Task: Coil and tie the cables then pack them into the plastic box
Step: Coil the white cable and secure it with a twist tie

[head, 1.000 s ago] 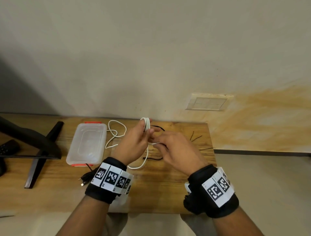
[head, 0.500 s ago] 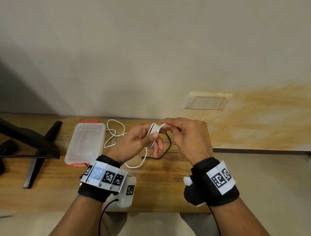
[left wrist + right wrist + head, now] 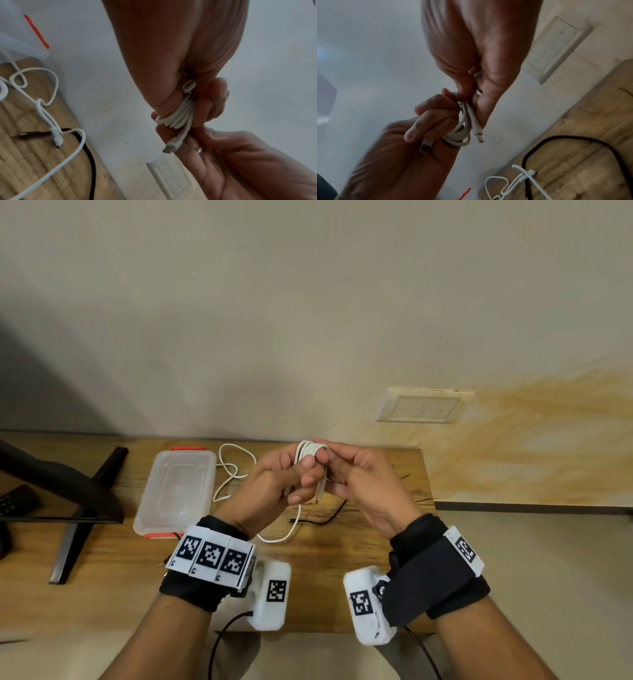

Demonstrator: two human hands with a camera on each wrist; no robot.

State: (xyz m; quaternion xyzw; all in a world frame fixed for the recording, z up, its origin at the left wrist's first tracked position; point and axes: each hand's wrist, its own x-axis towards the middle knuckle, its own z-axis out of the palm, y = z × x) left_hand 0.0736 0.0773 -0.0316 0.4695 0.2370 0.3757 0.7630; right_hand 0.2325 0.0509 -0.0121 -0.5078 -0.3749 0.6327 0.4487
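A white cable coil (image 3: 308,448) is held above the wooden table (image 3: 342,587). My left hand (image 3: 291,479) grips the coil (image 3: 178,116) with fingers curled round it. My right hand (image 3: 352,477) pinches the strands at the coil's top (image 3: 462,108). One plug end (image 3: 320,494) hangs free below the hands, and the other plug (image 3: 188,85) sticks out of my left fist. A second white cable (image 3: 236,467) and a black cable (image 3: 322,518) lie loose on the table. The clear plastic box (image 3: 174,491) with orange clips sits to the left.
A black monitor stand (image 3: 78,508) and a dark remote (image 3: 17,501) occupy the table's left. Thin black ties (image 3: 406,475) lie near the right edge. The table backs onto a wall with a socket plate (image 3: 424,405).
The last loose length of the white cable has been wound onto the coil. My right hand moved from below the coil up to its top, and the plug end now hangs free.
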